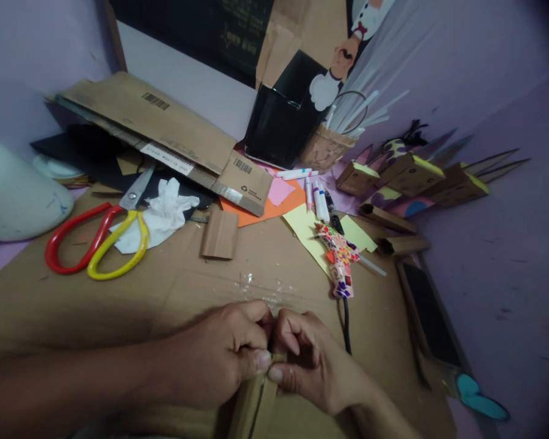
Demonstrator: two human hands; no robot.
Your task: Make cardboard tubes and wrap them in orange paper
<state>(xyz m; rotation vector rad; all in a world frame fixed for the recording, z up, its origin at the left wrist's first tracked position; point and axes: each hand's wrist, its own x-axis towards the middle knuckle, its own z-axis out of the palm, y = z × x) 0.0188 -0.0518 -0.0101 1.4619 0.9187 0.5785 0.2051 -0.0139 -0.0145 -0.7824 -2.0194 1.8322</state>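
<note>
Near the bottom middle, a folded strip of brown cardboard [256, 405] has a dark seam running along its length. My left hand [231, 353] is closed on its far end, the thumb pressed down by the seam. Closed on the same end from the other side is my right hand [313, 360], its thumb against the edge. The fingertips of both hands nearly meet, and they hide the end of the strip. Just beyond them, shiny glue-like marks [265, 286] dot the cardboard sheet [178, 317] covering the table.
A flower-patterned glue gun [341, 259] lies right of centre, its cord trailing toward me. Large scissors [119, 225] with red and yellow handles rest at left beside crumpled tissue [169, 210]. Behind are a small cardboard piece [219, 235], markers [321, 201], flattened cardboard [141, 116] and cardboard animal figures [412, 174].
</note>
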